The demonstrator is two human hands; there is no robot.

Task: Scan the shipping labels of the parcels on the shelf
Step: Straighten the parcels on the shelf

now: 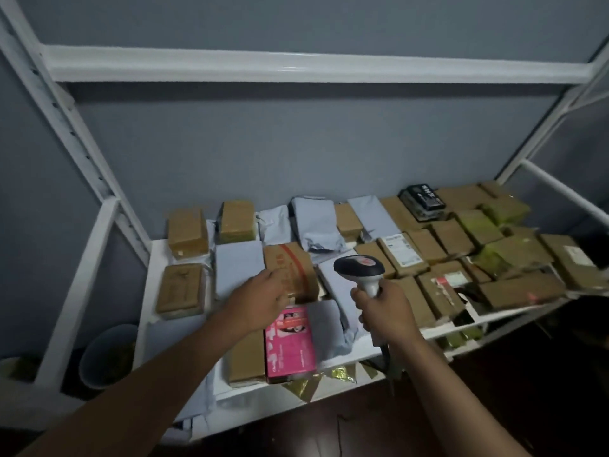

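Note:
Many parcels cover a white shelf (145, 291): brown cardboard boxes, grey mailer bags and a pink box (290, 344) near the front. My left hand (263, 293) grips the near edge of a brown box with red tape (290, 263) in the middle of the shelf. My right hand (384, 311) holds the handle of a black and white barcode scanner (359, 267), its head above a grey mailer bag (336, 278). A box with a white shipping label (400, 250) lies just right of the scanner.
White metal shelf posts (75, 140) rise at left and right, with a crossbeam (296, 65) above. A grey bin (108, 354) stands on the floor at the lower left. A black box (421, 197) sits at the back right. Gold foil scraps (329, 379) hang off the shelf's front edge.

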